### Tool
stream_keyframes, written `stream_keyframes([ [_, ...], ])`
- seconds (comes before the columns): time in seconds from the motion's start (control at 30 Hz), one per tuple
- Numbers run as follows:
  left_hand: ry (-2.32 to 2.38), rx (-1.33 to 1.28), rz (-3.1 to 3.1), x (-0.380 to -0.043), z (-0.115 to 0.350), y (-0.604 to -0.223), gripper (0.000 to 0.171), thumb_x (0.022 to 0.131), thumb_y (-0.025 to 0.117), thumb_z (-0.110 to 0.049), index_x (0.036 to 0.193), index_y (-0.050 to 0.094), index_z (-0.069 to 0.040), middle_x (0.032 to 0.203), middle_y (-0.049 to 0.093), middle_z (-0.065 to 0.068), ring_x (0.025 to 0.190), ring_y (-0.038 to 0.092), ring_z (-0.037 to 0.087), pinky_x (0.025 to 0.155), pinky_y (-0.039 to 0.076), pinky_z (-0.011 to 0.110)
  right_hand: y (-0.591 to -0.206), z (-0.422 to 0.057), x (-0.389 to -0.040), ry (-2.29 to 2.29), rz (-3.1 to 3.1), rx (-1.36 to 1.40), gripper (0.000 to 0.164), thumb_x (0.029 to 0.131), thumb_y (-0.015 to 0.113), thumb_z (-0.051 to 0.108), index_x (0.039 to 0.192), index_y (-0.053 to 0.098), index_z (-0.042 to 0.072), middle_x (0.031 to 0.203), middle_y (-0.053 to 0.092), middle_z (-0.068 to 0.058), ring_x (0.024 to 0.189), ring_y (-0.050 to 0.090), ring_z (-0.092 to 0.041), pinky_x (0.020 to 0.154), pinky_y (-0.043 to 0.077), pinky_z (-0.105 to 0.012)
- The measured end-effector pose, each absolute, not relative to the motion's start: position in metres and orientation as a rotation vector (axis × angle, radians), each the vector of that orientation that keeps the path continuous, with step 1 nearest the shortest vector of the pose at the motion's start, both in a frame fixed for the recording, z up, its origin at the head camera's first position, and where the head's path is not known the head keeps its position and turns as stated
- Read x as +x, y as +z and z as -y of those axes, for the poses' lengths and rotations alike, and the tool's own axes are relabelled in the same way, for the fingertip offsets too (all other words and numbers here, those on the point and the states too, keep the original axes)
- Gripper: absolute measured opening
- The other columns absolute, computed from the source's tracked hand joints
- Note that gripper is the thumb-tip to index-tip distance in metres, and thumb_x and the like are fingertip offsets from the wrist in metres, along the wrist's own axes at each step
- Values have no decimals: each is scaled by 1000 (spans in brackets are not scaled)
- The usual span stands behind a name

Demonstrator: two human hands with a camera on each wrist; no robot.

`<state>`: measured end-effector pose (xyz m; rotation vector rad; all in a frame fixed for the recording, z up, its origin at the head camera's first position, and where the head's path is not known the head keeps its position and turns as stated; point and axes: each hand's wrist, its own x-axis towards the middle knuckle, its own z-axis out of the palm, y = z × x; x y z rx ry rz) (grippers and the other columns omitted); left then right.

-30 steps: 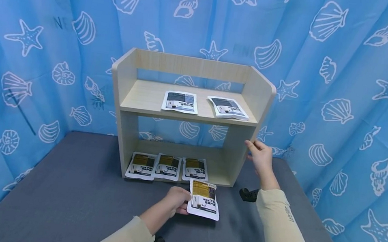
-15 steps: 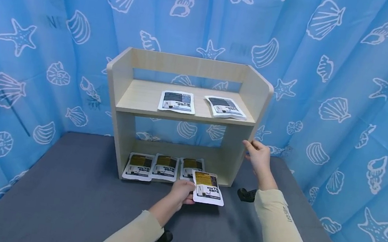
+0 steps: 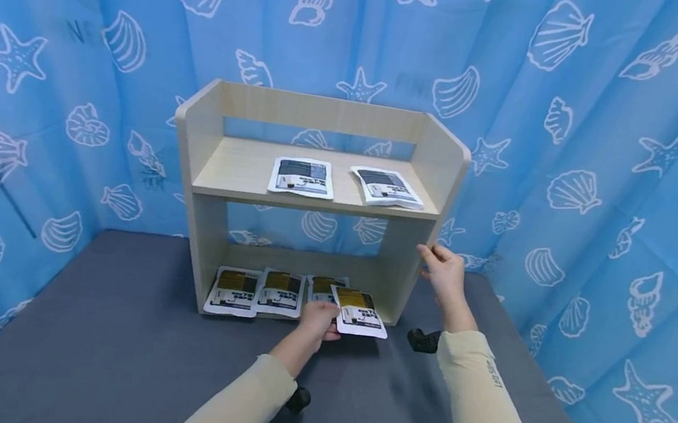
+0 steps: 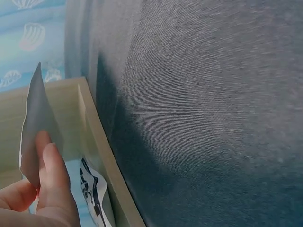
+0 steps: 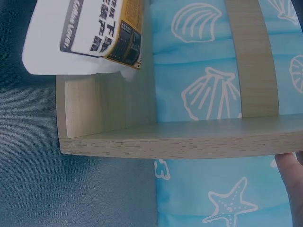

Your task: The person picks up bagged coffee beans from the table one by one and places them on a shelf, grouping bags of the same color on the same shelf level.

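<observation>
My left hand [image 3: 318, 322] pinches a white coffee pouch [image 3: 360, 312] with a yellow and black label by its left edge. The held pouch is tilted before the right part of the lower shelf, and its printed front shows in the right wrist view. Its plain back [image 4: 40, 123] and the gripping fingers show in the left wrist view. Three similar pouches [image 3: 233, 290] lie side by side on the lower shelf, the rightmost partly hidden. My right hand [image 3: 446, 277] holds the front edge of the wooden shelf's right side panel [image 5: 189, 147]; its thumb is out of the right wrist view.
Two white pouches with dark labels, a left pouch [image 3: 303, 177] and a right pouch [image 3: 387, 187], lie on the upper shelf. The wooden shelf [image 3: 233, 187] stands on a dark grey tabletop [image 3: 122, 340]. Behind and beside it hangs a blue seashell curtain [image 3: 363, 29].
My left hand has carried the pouch forward and up toward the lower shelf's opening. My right hand has stayed at the side panel. The whole view has shifted slightly.
</observation>
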<state>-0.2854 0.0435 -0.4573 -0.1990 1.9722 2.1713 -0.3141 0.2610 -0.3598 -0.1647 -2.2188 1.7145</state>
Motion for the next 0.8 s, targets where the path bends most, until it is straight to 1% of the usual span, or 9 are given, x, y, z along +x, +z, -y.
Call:
stream_keyframes([
  [0.07,2177,-194,-1978,-288,-44,-459,26,97,51,-1,117,57,14,100,64,24,57,60,13,63,59,34,-361,-261,-314,1715,2220,-168,47,99,58,25,137,53,-3,139,51,-23,128,48,-36,96,46,-51],
  [0.17,2189,-199,-1978,-291,-45,-462,25,97,50,-1,116,57,14,94,63,19,53,56,11,59,59,33,-361,-260,-314,1714,2220,-164,46,99,58,25,136,53,-3,138,51,-23,128,48,-36,96,46,-51],
  [0.23,2207,-207,-1970,-292,-46,-462,24,97,51,-2,115,58,13,90,64,16,52,57,11,57,58,31,-362,-260,-314,1711,2218,-157,46,99,58,25,136,53,-3,139,51,-23,128,47,-36,96,46,-52],
  [0.3,2215,-214,-1952,-292,-47,-461,25,97,51,-2,115,57,13,90,66,17,53,59,12,56,58,30,-362,-261,-315,1707,2217,-152,46,99,58,25,136,53,-3,139,50,-23,128,47,-36,96,46,-52],
  [0.43,2224,-202,-1909,-293,-51,-458,27,98,49,-3,117,55,15,94,68,26,57,67,17,51,56,26,-362,-262,-314,1705,2217,-154,47,99,58,25,137,53,-3,139,50,-23,128,48,-37,96,45,-52],
  [0.57,2225,-200,-1897,-294,-56,-456,29,98,49,-3,119,54,16,96,68,30,56,67,16,47,53,22,-361,-262,-314,1702,2221,-163,47,99,58,25,137,52,-2,139,50,-23,128,48,-37,97,45,-53],
  [0.67,2223,-217,-1907,-296,-57,-454,30,98,50,-3,121,54,16,98,67,30,54,65,17,46,53,23,-361,-262,-314,1699,2226,-164,47,100,57,26,137,53,-2,139,50,-22,128,47,-36,96,46,-52],
  [0.8,2220,-247,-1903,-309,-61,-464,30,96,52,0,123,55,13,102,66,31,58,67,26,46,55,29,-361,-261,-314,1692,2233,-164,47,99,58,27,136,54,-2,138,51,-22,127,48,-35,95,47,-50],
])
